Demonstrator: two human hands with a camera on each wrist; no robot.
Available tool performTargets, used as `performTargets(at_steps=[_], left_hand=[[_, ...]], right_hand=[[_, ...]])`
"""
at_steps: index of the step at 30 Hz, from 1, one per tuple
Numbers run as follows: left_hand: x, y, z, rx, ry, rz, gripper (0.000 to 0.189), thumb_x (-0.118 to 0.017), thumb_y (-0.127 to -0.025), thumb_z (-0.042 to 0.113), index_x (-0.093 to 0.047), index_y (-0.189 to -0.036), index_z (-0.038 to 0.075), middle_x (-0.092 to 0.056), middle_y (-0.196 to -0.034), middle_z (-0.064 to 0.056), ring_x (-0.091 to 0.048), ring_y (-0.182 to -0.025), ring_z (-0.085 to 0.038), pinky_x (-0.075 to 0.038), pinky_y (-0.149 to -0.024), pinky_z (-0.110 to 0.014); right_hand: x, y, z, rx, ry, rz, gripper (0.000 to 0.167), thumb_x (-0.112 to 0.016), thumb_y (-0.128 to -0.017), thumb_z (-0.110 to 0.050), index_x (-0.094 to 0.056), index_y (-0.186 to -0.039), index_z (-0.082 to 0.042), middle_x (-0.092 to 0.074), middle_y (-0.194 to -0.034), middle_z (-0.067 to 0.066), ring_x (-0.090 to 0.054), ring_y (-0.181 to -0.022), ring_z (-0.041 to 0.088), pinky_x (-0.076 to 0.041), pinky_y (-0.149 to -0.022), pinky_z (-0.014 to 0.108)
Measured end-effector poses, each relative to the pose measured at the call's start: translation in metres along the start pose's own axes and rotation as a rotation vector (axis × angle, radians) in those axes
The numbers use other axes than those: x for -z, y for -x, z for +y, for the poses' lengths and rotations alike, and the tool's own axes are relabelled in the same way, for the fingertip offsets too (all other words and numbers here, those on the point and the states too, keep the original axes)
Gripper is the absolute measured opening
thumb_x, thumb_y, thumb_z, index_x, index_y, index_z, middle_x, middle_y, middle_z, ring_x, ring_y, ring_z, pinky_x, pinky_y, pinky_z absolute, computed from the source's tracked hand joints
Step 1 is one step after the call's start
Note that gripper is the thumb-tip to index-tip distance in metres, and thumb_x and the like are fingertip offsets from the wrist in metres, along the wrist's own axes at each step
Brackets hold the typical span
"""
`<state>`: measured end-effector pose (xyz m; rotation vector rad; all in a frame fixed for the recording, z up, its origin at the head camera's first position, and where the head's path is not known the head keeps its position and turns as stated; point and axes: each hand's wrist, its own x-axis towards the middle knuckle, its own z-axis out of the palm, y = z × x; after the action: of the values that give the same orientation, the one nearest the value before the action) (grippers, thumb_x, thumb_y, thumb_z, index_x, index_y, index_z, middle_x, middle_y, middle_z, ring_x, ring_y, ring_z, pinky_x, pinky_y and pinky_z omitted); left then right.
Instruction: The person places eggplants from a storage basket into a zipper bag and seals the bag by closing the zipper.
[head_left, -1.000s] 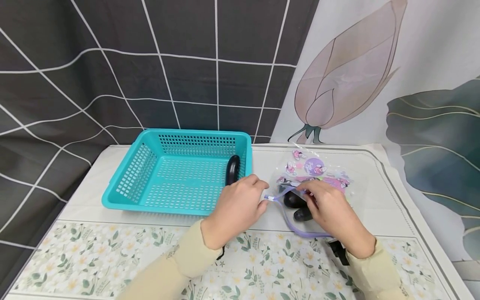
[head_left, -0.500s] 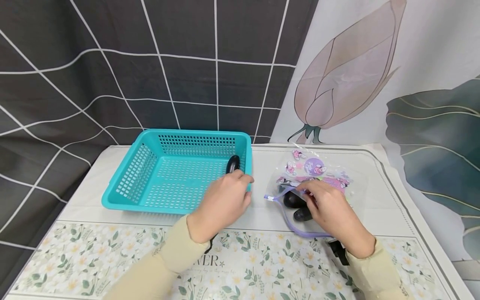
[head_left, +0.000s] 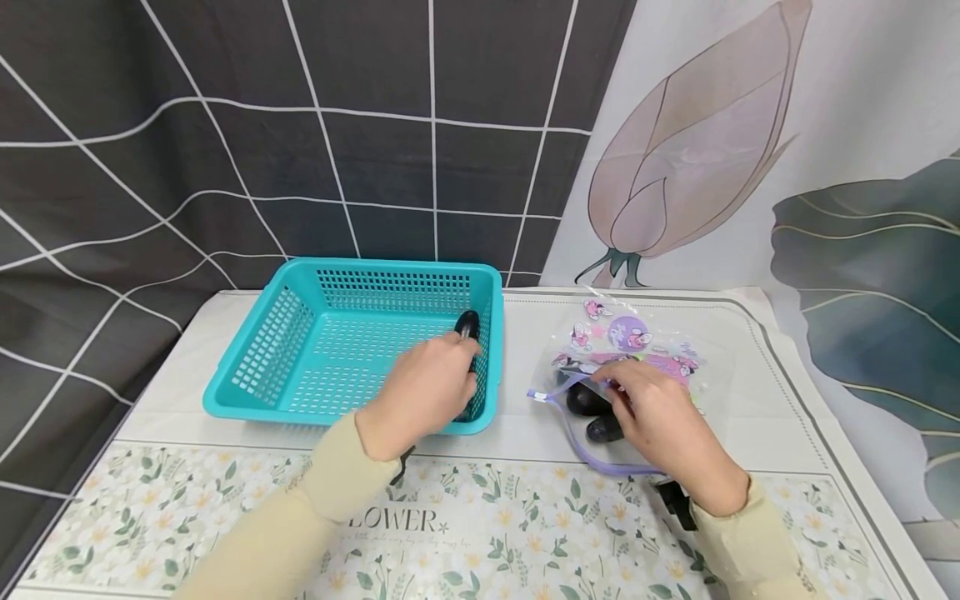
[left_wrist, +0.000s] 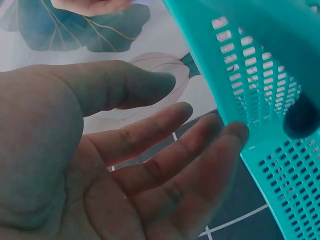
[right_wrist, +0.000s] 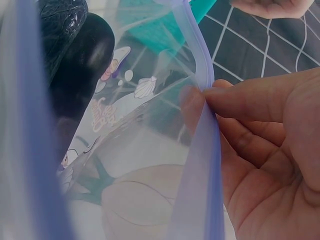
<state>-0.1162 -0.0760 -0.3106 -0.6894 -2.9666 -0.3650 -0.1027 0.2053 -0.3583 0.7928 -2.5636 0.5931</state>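
Note:
A dark glossy eggplant (head_left: 467,323) lies along the right wall inside the turquoise basket (head_left: 352,417). My left hand (head_left: 423,383) is over the basket's right side and partly covers the eggplant. In the left wrist view, the left hand's thumb (left_wrist: 135,87) and fingers are apart and loosely bent, with nothing between them. My right hand (head_left: 660,417) pinches the purple zip edge of a clear printed zip bag (head_left: 630,333), whose mouth gapes. Inside the bag lie dark eggplants (right_wrist: 82,75), one with a crinkled shiny surface.
The white zip slider (head_left: 537,396) sits at the bag's left corner. Under everything is a table with a flower-printed cloth (head_left: 525,533). A dark gridded curtain (head_left: 360,158) and a white flower-patterned curtain (head_left: 720,208) hang behind it.
My left hand has moved left from the bag's zip corner to over the basket's eggplant. The right hand has kept its pinch on the bag's edge.

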Motion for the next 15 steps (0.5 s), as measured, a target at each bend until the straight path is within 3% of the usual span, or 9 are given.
performTargets(at_steps=[9, 15], left_hand=[[0.008, -0.009, -0.015, 0.028, -0.027, -0.071, 0.023, -0.074, -0.090, 0.015, -0.069, -0.108, 0.001, -0.066, -0.086, -0.009, -0.059, -0.070, -0.019, -0.051, -0.057, -0.034], [0.009, -0.016, -0.023, 0.057, -0.036, -0.158, 0.017, -0.074, -0.091, 0.017, -0.070, -0.098, 0.003, -0.066, -0.082, -0.007, -0.058, -0.064, -0.018, -0.049, -0.053, -0.032]], right_hand=[[-0.001, 0.000, 0.001, -0.006, -0.007, -0.012, 0.021, -0.067, -0.083, 0.011, -0.070, -0.098, -0.004, -0.071, -0.097, 0.008, -0.069, -0.086, 0.025, -0.056, -0.070, 0.043], [-0.002, 0.000, 0.002, -0.005, -0.012, -0.012, 0.020, -0.067, -0.083, 0.011, -0.070, -0.097, -0.003, -0.071, -0.098, 0.009, -0.070, -0.088, 0.027, -0.057, -0.073, 0.044]])
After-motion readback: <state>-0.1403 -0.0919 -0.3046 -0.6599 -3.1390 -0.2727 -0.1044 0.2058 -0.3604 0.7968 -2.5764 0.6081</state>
